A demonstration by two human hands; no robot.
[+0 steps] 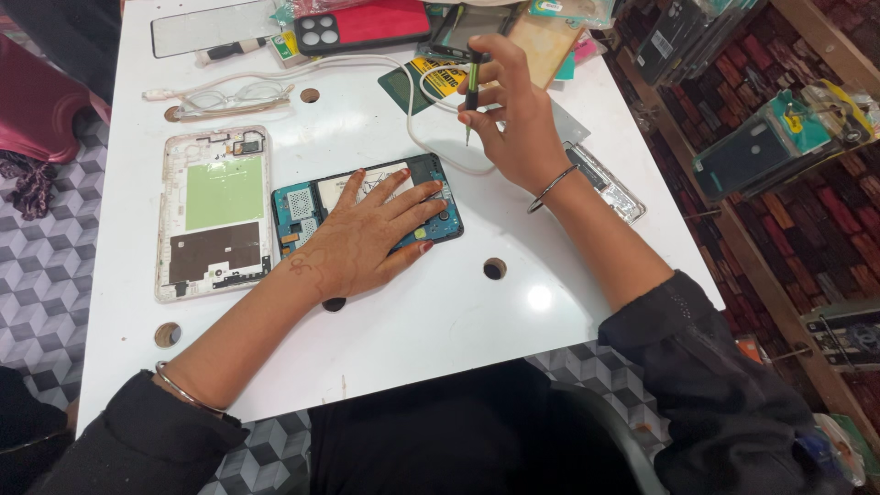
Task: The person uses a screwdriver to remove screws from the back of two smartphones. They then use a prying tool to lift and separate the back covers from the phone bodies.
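A: White tabletop, round holes in it. Far left by the edge lies a pale back cover, green and brown panels showing. Bare room in front of you, near edge free.

B: And my hands?

A: Your left hand lies flat, fingers spread, pressing the opened device. It's mid-table, just right of the cover, blue circuit board exposed w/ a white panel. Your right hand is raised above it, pinching a thin screwdriver, tip down.

B: Room on the right?

A: Tight. A white cable loops under that hand, a metal frame sits by the right edge. Far side is crowded w/ phone cases; patterned grey floor below.
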